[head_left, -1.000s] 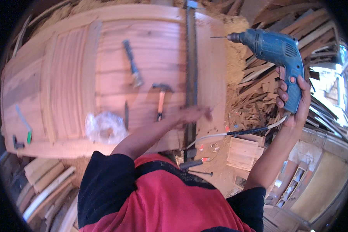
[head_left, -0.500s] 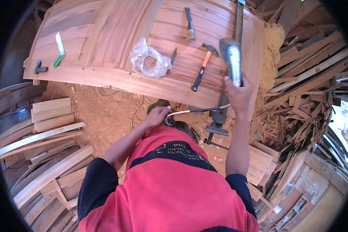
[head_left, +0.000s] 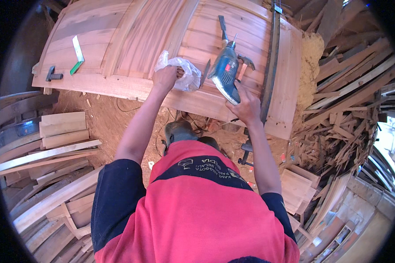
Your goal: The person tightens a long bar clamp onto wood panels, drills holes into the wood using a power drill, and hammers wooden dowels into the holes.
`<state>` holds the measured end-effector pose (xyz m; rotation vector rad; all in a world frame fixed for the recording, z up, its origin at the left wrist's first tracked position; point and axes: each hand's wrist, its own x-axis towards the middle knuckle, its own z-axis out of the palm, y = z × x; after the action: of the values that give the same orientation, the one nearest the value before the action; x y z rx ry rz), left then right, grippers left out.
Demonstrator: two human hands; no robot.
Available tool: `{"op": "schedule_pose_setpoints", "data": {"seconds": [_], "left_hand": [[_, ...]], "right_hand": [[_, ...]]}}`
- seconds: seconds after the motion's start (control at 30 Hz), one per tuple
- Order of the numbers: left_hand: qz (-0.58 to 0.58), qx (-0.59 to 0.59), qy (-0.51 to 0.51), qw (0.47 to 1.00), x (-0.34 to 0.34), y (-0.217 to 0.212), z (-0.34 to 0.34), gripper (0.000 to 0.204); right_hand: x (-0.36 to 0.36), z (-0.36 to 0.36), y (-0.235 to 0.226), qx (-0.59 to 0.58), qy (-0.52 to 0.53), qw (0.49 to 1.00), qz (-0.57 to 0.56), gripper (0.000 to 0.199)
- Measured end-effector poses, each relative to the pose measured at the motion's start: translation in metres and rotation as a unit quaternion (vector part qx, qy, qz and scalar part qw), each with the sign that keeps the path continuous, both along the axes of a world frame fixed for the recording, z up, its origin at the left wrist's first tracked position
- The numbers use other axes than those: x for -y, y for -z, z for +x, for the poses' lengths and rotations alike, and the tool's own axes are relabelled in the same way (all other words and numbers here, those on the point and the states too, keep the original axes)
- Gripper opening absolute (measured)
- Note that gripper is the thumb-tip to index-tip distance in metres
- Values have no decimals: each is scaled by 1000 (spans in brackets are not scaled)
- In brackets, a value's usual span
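Observation:
My right hand (head_left: 246,104) is closed around the rear end of a blue power drill (head_left: 226,70). The drill is over the wooden panel, its thin bit pointing away from me, and it partly covers a claw hammer (head_left: 246,61). My left hand (head_left: 165,79) is at the opening of a clear plastic bag (head_left: 189,79), its fingertips hidden there. Small brown pieces, too small to name surely, show inside the bag. Right of the bag lies a narrow dark pointed blade (head_left: 206,69). Beyond the drill is a chisel (head_left: 223,27).
The large wooden panel (head_left: 136,52) bears a green-handled try square (head_left: 77,55) and a dark T-shaped tool (head_left: 53,74) at left. A long bar clamp (head_left: 272,57) crosses its right side. Stacked boards (head_left: 63,125) stand left; scrap wood (head_left: 338,127) is piled right.
My right hand has swung the drill leftward over the hammer. My left hand has let go of the cord near my body and reached forward to the plastic bag.

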<state>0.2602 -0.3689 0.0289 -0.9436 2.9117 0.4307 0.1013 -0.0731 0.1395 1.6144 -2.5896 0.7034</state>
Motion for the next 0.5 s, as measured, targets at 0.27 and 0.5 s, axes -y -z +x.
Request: {"op": "schedule_pose_setpoints", "data": {"seconds": [0.27, 0.5], "left_hand": [[-5, -7, 34, 999, 18, 15, -6, 20], [-17, 13, 105, 994, 29, 16, -8, 15]], "right_hand": [[58, -34, 49, -59, -67, 990, 112, 83], [99, -54, 82, -79, -102, 988, 88, 72]]}}
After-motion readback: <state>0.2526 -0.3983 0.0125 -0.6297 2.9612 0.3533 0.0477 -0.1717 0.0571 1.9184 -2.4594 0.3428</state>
